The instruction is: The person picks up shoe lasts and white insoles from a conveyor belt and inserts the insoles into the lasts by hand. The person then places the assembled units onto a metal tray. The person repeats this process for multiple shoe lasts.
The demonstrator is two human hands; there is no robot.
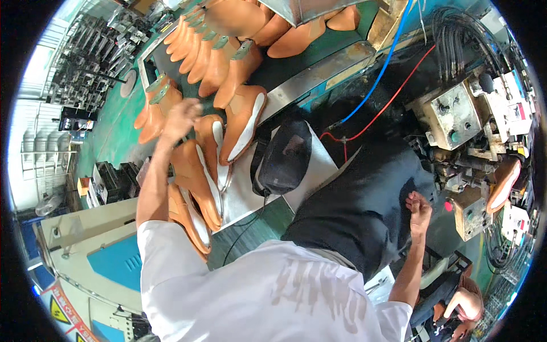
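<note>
My left hand [181, 118] is raised among tan shoe uppers on lasts, its fingers stretched out and slightly blurred, with nothing visible in them. Just behind it stand tan uppers [152, 117] on green-topped lasts. To its right several shoes lie on their sides with pale undersides showing, among them a large tan shoe [242, 117] and another tan shoe [196, 176] beside my forearm. My right hand [419, 211] hangs beside my dark-trousered leg, fingers curled in and no object visible in them. The nearest thing to it is a control box with a red button [467, 214].
Rows of tan uppers [213, 62] fill a metal-edged conveyor [316, 71] ahead. A black mesh-covered object [286, 157] rests on a pale metal surface. Blue hose [379, 85] and red hose [393, 102] cross to the right. One tan shoe [504, 182] sits in the right-hand machine. Another person [464, 299] is at lower right.
</note>
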